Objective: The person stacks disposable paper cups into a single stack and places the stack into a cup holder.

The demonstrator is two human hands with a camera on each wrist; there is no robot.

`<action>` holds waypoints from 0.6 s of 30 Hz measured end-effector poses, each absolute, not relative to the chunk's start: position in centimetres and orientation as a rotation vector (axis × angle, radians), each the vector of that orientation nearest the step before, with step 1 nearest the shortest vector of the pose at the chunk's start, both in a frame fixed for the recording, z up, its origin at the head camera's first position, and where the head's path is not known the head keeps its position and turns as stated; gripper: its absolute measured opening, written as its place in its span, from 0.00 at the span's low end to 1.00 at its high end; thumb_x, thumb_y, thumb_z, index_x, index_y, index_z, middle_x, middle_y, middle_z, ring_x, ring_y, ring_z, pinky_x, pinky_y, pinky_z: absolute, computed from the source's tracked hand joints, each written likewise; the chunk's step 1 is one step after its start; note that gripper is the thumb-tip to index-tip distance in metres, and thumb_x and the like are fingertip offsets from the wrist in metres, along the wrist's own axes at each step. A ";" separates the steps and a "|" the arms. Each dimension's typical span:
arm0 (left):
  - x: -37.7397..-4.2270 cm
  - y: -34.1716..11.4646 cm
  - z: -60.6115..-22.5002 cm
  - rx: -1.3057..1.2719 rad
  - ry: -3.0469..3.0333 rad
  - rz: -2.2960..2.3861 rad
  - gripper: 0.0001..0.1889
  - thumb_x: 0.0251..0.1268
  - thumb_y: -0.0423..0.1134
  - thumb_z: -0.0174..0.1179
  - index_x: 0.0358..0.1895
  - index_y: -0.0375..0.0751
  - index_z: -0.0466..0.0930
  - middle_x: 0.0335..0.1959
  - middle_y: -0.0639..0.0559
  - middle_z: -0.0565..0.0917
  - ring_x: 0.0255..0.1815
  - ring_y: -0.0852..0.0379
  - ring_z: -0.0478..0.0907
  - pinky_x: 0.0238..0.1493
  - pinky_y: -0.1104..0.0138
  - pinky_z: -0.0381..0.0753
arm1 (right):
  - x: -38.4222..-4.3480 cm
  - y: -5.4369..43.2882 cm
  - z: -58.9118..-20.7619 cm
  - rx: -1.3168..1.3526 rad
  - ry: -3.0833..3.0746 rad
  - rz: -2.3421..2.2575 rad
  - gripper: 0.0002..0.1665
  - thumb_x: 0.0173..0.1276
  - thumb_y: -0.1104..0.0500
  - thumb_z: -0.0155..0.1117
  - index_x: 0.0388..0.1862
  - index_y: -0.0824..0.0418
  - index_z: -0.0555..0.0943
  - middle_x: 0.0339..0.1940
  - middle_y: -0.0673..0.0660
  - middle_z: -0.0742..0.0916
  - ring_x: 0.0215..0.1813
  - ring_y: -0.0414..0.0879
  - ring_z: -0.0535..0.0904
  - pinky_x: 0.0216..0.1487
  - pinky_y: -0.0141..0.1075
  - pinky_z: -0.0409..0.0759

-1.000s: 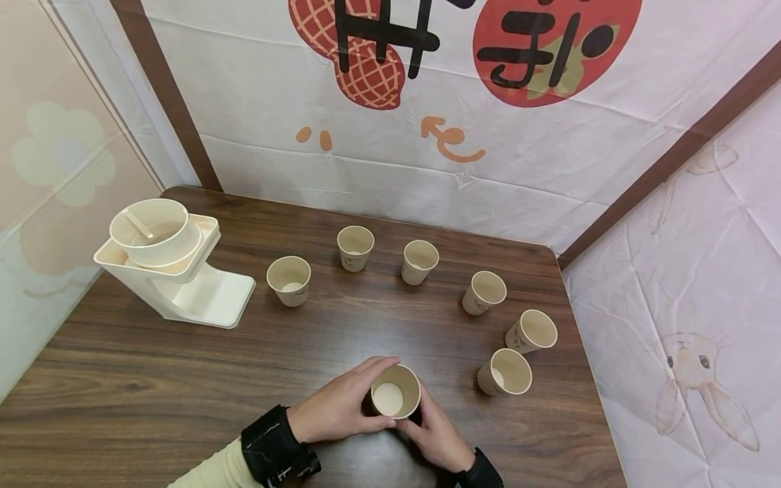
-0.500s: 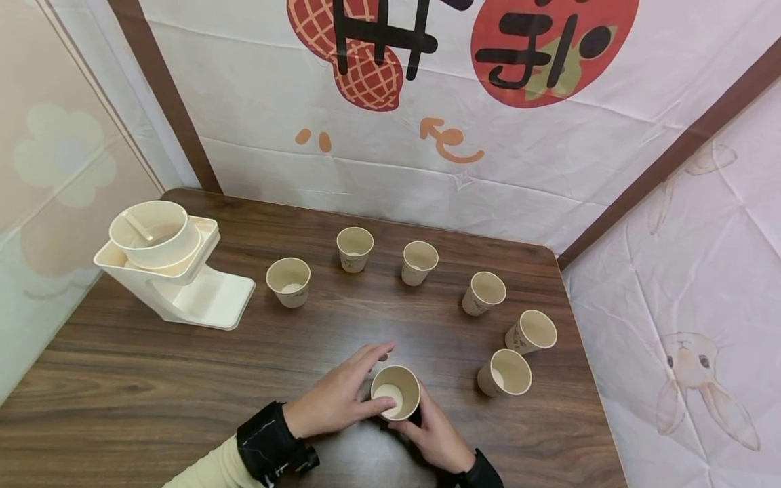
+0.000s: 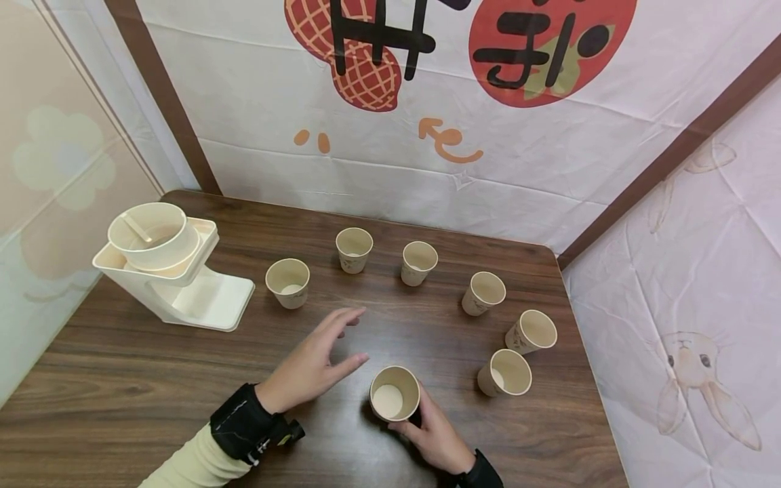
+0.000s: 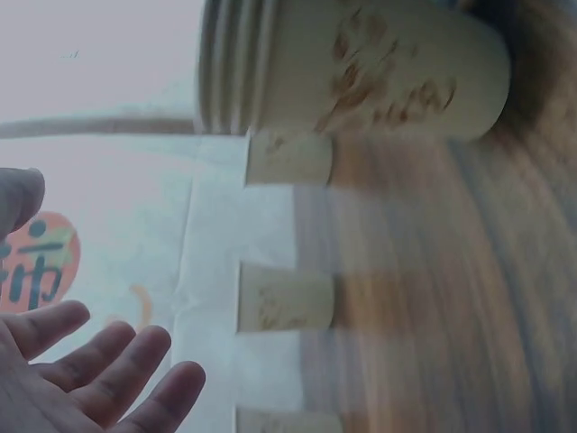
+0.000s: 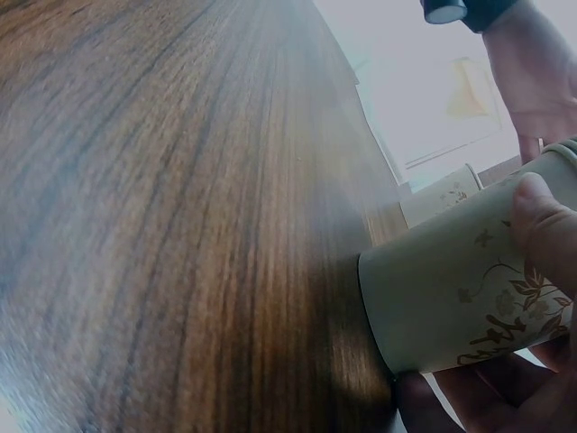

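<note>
A person's hands at a wooden table (image 3: pixel 134 407), with paper cups partly laid out. The right hand (image 3: pixel 433 432) grips a nested stack of cups (image 3: pixel 394 393), its thumb on the near side and its fingers round the lower wall. The stack is upright, its open mouth facing up; whether its base bears on the wood cannot be told. The left hand (image 3: pixel 307 366), beyond and to the left of this grip, touches nothing: its fingers are extended and its thumb stands apart from them.

Beyond the grip, 6 single cups form an arc, all upright: a left cup (image 3: pixel 288 285), 2 far cups (image 3: pixel 354 251), and 3 right-hand cups (image 3: pixel 483 293) curving back towards the right hand. The nearest 2 on that side stand so close that contact cannot be judged. Far to the left of the grip is a white stand (image 3: pixel 213 301) bearing a tub (image 3: pixel 167 245) with a flat stick (image 3: pixel 137 226) inside.

Progress — a judgement: separating the cups appears well advanced, with 6 standing singly. What is left seems to be the stack in the right hand; the left-wrist view shows several layered rims, too blurred for a sure count — so more than 1 cup probably remains nested.
</note>
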State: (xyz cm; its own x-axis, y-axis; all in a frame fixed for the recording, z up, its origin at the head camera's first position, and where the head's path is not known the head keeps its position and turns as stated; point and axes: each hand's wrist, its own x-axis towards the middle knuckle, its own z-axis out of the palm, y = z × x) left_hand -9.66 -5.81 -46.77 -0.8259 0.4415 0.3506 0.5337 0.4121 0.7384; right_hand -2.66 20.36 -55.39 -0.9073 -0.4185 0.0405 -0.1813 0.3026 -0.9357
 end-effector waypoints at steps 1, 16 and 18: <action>-9.8 -6.1 -46.6 -0.871 -2.553 -1.380 0.36 0.66 0.40 0.70 0.74 0.38 0.65 0.68 0.44 0.73 0.65 0.50 0.74 0.60 0.54 0.80 | -2.7 20.4 -55.4 -0.549 2.356 -1.650 0.43 0.68 0.58 0.72 0.78 0.52 0.62 0.72 0.55 0.74 0.73 0.55 0.68 0.74 0.36 0.64; -11.6 -9.1 -46.1 -0.703 -2.581 -1.234 0.34 0.67 0.38 0.69 0.73 0.36 0.66 0.69 0.42 0.72 0.68 0.45 0.71 0.69 0.48 0.69 | -2.6 20.4 -55.2 -0.515 2.339 -1.638 0.45 0.69 0.56 0.72 0.79 0.52 0.60 0.73 0.55 0.73 0.74 0.54 0.67 0.75 0.37 0.64; -12.0 -9.6 -46.0 -0.677 -2.579 -1.231 0.34 0.67 0.38 0.69 0.73 0.35 0.66 0.69 0.40 0.71 0.68 0.43 0.71 0.68 0.47 0.70 | -2.6 20.4 -55.3 -0.542 2.354 -1.636 0.44 0.69 0.56 0.72 0.79 0.52 0.60 0.73 0.56 0.73 0.74 0.54 0.68 0.74 0.36 0.64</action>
